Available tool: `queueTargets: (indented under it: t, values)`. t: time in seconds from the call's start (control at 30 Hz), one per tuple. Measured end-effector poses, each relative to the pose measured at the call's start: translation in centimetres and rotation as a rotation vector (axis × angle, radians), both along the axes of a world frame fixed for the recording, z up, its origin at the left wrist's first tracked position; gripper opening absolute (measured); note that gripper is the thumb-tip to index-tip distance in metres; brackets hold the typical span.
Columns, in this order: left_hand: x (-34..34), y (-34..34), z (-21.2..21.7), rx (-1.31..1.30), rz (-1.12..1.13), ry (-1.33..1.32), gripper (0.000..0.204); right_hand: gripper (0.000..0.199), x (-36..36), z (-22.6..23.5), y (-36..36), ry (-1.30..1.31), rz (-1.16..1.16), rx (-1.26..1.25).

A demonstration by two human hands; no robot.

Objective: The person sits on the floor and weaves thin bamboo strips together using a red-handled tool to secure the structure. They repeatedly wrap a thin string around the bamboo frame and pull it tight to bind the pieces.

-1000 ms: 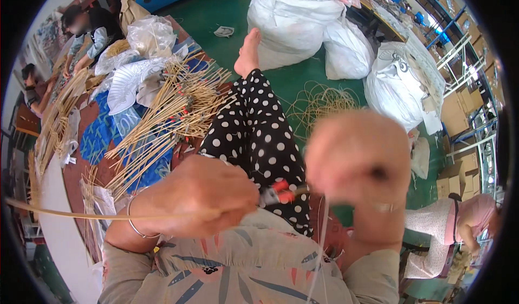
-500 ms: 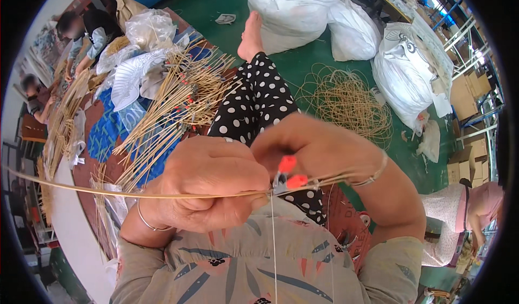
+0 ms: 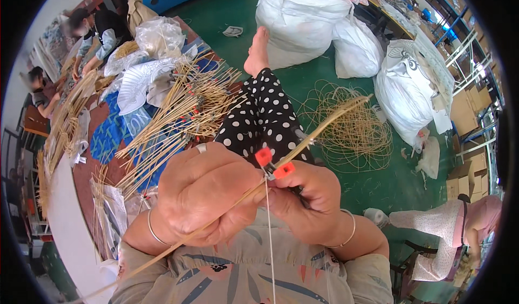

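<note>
The green painted floor [image 3: 216,17] carries a loose coil of thin tan cane [image 3: 351,128], three bulging white woven sacks [image 3: 308,17] and a small grey scrap [image 3: 233,31]. On the left, a brown bench [image 3: 102,169] bears bundled bamboo sticks [image 3: 178,120], blue patterned cloth [image 3: 111,134] and crumpled clear plastic bags [image 3: 157,36].

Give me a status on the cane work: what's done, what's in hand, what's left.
Done, apparently: a heap of cane sticks with red clips lies on the table. In hand: the left hand and right hand pinch one thin cane strip where a red clip sits on it; a white thread hangs below. Left, apparently: a loose cane coil lies on the green floor.
</note>
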State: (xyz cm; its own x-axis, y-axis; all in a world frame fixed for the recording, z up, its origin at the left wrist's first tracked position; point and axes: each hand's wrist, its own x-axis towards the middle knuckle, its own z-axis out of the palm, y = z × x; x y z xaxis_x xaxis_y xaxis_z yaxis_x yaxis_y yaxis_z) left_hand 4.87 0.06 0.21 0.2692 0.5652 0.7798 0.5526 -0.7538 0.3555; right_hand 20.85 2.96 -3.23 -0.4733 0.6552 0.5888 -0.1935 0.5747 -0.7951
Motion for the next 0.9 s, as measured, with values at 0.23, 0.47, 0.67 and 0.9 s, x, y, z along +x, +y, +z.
queueTargets:
  t: [0.23,0.47,0.67,0.9]
  values:
    - [0.0,-0.8,-0.1,-0.045,0.015,0.051,0.019,0.016,2.0,2.8,0.2,-0.338,-0.064,0.51]
    - [-0.3,-1.2,1.2,-0.385,-0.195,0.337,0.015,0.015,2.4,8.7,-0.3,-0.868,0.036,1.252]
    - [-0.4,0.0,0.9,-0.457,-0.376,0.359,0.019,0.016,2.1,8.3,1.0,-0.843,0.202,0.946]
    - [-0.7,1.1,1.5,-0.464,-0.485,0.358,0.017,0.016,1.1,10.4,1.9,-0.957,0.25,0.853]
